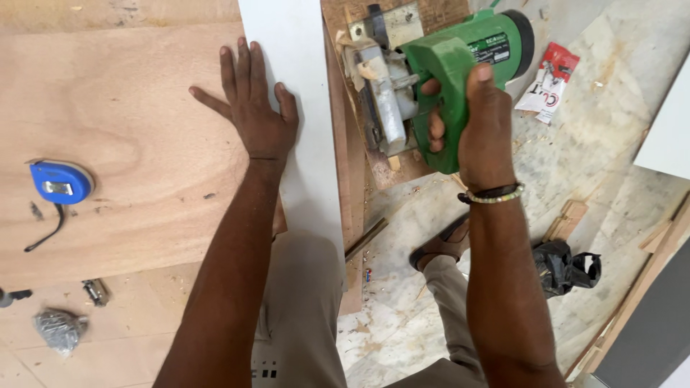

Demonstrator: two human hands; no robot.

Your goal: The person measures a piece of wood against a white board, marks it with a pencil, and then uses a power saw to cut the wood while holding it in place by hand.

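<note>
My right hand (483,122) is gripping one green saw (438,79) at 1 o'clock; left hand (253,108) is pressing flat, fingers spread wide, on one white board (305,136); one blue tape measure (61,182) at 9 o'clock.

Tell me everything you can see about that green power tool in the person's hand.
The green power tool looks like a handheld circular saw: a green plastic body and handle, a black motor end, and a grey metal guard and base plate dusted with sawdust. The right hand grips its handle from above. It sits on a brown wooden board beside a white panel; its blade is hidden.
</note>
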